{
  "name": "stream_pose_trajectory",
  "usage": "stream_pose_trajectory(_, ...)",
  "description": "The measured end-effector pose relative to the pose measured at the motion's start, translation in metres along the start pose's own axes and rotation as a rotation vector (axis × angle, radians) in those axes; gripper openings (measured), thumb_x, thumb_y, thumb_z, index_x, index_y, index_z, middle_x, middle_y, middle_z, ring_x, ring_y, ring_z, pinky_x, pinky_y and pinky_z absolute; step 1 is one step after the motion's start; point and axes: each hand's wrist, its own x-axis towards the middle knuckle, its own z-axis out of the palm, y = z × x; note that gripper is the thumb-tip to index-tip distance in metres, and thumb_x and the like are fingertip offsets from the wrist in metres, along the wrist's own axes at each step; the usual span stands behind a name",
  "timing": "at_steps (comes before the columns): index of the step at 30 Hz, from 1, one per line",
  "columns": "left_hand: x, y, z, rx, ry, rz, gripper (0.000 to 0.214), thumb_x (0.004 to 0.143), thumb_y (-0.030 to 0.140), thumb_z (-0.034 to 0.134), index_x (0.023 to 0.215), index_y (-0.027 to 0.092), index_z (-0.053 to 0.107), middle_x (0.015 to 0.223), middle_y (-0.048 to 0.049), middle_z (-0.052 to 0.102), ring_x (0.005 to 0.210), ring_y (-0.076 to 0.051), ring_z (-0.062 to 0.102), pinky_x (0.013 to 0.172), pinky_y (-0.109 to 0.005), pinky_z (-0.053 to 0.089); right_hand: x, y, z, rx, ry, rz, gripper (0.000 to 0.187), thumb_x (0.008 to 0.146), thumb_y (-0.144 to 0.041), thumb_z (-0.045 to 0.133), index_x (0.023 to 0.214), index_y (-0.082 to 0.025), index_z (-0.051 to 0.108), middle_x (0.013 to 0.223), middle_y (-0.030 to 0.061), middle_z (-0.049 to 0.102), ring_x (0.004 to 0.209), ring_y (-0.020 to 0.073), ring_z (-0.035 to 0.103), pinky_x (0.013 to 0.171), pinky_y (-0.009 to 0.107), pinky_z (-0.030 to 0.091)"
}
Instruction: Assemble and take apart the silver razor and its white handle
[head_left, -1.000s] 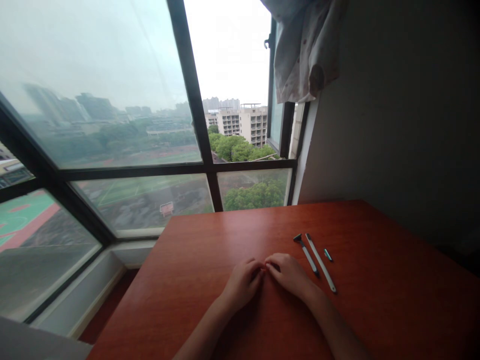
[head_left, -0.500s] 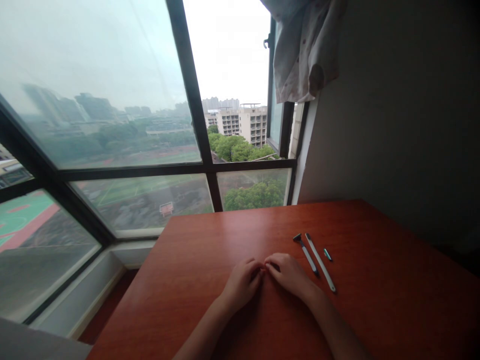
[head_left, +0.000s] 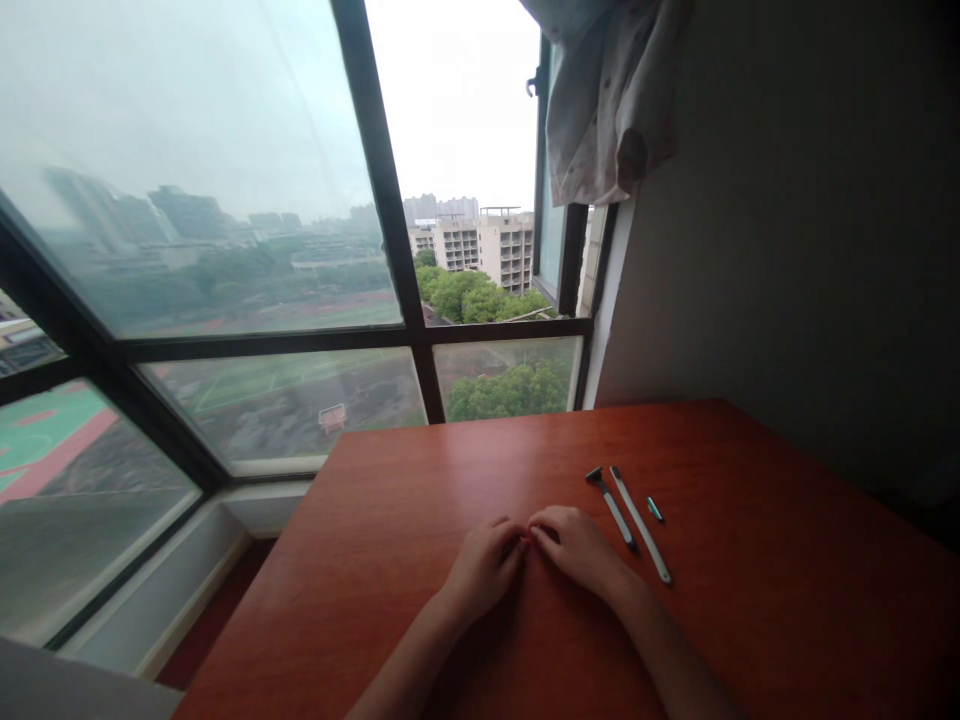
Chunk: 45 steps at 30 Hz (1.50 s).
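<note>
Left hand (head_left: pixel 486 562) and right hand (head_left: pixel 574 545) rest on the red-brown table (head_left: pixel 420 480), fingers loosely curled, fingertips meeting or nearly so; whether they pinch anything small I cannot tell. It reads as a resting pause, and any pick-up would call for the right hand reaching outward. Just beyond it lies the razor (head_left: pixel 617 514), head toward the window (head_left: pixel 510 375), long axis slanting from far left to near right; the pale stick (head_left: pixel 640 523) and small teal piece (head_left: pixel 655 509) beside it slant likewise
</note>
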Motion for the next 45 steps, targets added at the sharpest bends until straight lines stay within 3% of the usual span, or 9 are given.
stream_pose_trajectory(37, 0.0, 0.004, -0.002, 0.013, -0.003, -0.007, 0.02, 0.091, 0.023, 0.047, 0.095, 0.02, 0.067, 0.088, -0.0053, 0.063, 0.08, -0.018, 0.059, 0.07, -0.026, 0.044, 0.001, 0.0, -0.004, 0.012, 0.016, -0.003, 0.026, 0.088, -0.021, 0.047, 0.093, -0.021, 0.073, 0.092, 0.0067, 0.073, 0.084, 0.0196, 0.065, 0.078, 0.026, 0.045)
stream_pose_trajectory(39, 0.0, 0.004, -0.003, 0.025, -0.011, -0.012, 0.02, 0.091, 0.024, 0.047, 0.093, 0.02, 0.066, 0.087, -0.0055, 0.063, 0.078, -0.018, 0.058, 0.069, -0.026, 0.044, 0.003, 0.01, -0.011, -0.001, 0.101, 0.051, 0.027, 0.088, -0.022, 0.047, 0.097, -0.021, 0.073, 0.095, 0.0078, 0.073, 0.084, 0.0203, 0.065, 0.079, 0.028, 0.046)
stream_pose_trajectory(43, 0.0, 0.005, -0.003, 0.025, -0.023, -0.009, 0.02, 0.092, 0.025, 0.046, 0.092, 0.02, 0.066, 0.088, -0.0061, 0.064, 0.08, -0.018, 0.059, 0.068, -0.025, 0.043, -0.005, 0.051, -0.038, -0.129, 0.374, 0.338, 0.029, 0.088, -0.025, 0.045, 0.097, -0.022, 0.072, 0.099, 0.0086, 0.072, 0.09, 0.0226, 0.065, 0.079, 0.03, 0.047)
stream_pose_trajectory(45, 0.0, 0.005, -0.002, 0.025, -0.017, -0.004, 0.02, 0.092, 0.024, 0.046, 0.093, 0.02, 0.065, 0.088, -0.0061, 0.064, 0.08, -0.018, 0.059, 0.068, -0.025, 0.043, -0.016, 0.078, -0.052, -0.227, 0.423, 0.501, 0.028, 0.087, -0.027, 0.046, 0.097, -0.021, 0.072, 0.103, 0.011, 0.069, 0.09, 0.024, 0.065, 0.076, 0.031, 0.047)
